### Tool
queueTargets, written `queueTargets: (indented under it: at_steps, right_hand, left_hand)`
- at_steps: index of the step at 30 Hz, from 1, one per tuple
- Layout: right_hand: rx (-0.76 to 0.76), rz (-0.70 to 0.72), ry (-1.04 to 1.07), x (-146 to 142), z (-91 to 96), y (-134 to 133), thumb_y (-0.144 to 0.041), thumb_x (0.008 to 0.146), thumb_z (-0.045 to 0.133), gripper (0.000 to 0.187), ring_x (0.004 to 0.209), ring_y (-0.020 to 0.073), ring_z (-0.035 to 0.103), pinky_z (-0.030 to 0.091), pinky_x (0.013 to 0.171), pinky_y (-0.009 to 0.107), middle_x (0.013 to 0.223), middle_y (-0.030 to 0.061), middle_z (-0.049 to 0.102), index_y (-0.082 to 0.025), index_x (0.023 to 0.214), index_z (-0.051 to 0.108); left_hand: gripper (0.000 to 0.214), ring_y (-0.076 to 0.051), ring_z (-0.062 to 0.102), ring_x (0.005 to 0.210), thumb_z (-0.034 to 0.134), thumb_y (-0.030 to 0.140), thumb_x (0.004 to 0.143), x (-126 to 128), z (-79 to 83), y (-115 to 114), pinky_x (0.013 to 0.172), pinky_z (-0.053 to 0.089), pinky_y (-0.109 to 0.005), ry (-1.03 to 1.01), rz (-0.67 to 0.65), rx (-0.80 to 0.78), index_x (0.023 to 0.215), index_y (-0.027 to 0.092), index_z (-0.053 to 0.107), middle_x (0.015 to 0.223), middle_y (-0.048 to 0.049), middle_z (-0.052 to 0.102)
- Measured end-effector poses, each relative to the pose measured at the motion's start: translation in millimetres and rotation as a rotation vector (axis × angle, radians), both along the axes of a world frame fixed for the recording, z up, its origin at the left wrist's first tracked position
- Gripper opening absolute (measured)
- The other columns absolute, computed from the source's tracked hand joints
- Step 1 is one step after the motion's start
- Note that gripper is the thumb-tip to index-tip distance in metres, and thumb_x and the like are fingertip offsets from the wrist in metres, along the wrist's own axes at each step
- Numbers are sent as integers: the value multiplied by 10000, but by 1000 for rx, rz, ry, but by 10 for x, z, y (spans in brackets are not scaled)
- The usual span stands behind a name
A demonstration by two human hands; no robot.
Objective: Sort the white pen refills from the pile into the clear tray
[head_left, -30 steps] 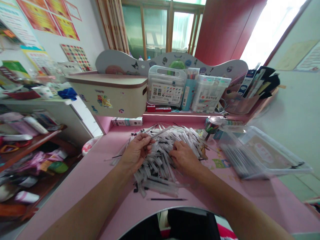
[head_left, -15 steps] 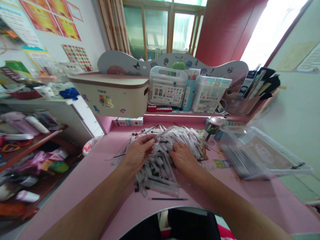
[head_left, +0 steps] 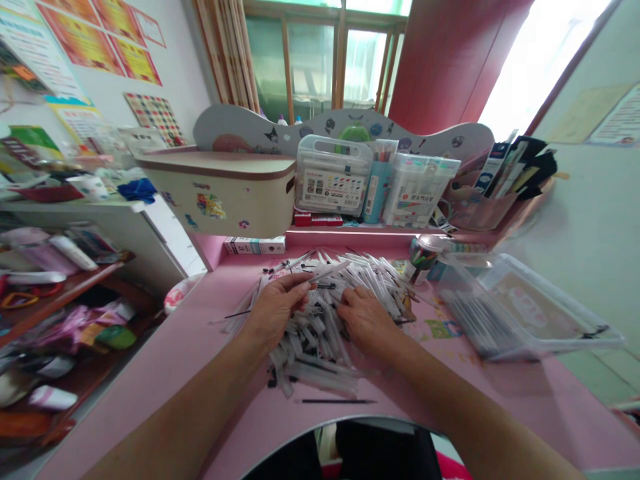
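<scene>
My left hand point(head_left: 276, 308) pinches a translucent white pen barrel point(head_left: 331, 270), which points up and to the right above a heap. That heap of loose pen parts point(head_left: 320, 340), clear tubes with black caps among them, covers the middle of the pink desk point(head_left: 200, 373). On the heap's right side rests my right hand point(head_left: 369, 319), its fingers curled down among the tubes; whatever they grip is hidden. A single thin dark pen refill point(head_left: 337, 401) lies apart, close to the desk's front edge.
At right stands an open clear plastic box point(head_left: 480, 320) holding many thin dark sticks. Behind the heap are a jar of pens point(head_left: 424, 257), a beige lidded bin point(head_left: 220, 200) and a marker case point(head_left: 333, 180) on the shelf. Cluttered shelves point(head_left: 65, 287) stand at left.
The barrel in my left hand has tipped slightly lower. My right hand stays at almost the same spot in the heap, and the view has shifted a little.
</scene>
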State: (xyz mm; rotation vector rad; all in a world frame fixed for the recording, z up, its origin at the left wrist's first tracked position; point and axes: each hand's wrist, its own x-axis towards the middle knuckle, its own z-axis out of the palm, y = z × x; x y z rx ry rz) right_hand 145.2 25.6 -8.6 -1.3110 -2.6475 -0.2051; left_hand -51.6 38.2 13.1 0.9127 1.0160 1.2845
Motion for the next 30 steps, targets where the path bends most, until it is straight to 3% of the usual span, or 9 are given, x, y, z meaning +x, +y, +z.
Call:
queueTargets:
  at_steps: [9,12,15,18,22,25,30]
  right_hand:
    - [-17,-31,16,-4,-38,-22,-202,876,616,97,929,262,515,414,809,375,947,109,616,-170,836,698]
    - [-31,-5,113,11,-8,-11,-136,839,600,74,943,255,516,422,835,376,959,104,616,-169,837,666]
    - [-150,-5,437,70,72,40,-62,741,580,138,863,202,534,439,794,330,879,52,608,-177,811,606]
    - [-377,-57,927,153,171,109,-107,710,563,131,683,136,516,432,651,267,741,-21,550,-194,807,548]
    - [-516,-65,1421,228,263,165,-189,689,632,213,688,114,526,424,601,232,787,-37,555,-212,874,529]
    - [-546,-55,1563,240,277,175,-219,679,688,262,631,100,530,425,576,225,763,-49,564,-215,897,544]
    - [-585,-83,1560,230,234,176,-296,727,713,208,483,82,491,370,487,220,624,-77,531,-207,822,551]
  left_hand:
    - [346,-59,538,536,824,233,592,1,-22,13,479,423,-159,5,9,-2,912,122,748,772,-51,722]
    - [343,-58,537,537,820,236,603,-6,-30,13,480,418,-157,16,10,1,920,126,748,780,-50,725]
    - [321,-58,536,538,814,239,616,-12,-37,15,489,417,-158,31,-1,7,913,135,753,775,-46,726]
    - [294,-60,537,545,798,250,647,-16,-35,14,507,424,-166,81,-27,36,919,145,759,788,-46,732]
    - [261,-71,527,542,771,254,679,-12,-5,-10,509,424,-183,158,-57,84,917,149,766,781,-51,734]
    - [237,-77,528,544,764,255,686,-6,10,-32,518,426,-190,174,-69,83,903,159,771,770,-48,731]
    - [235,-89,537,555,762,263,694,1,6,-37,530,429,-197,197,-80,84,908,166,777,748,-49,727]
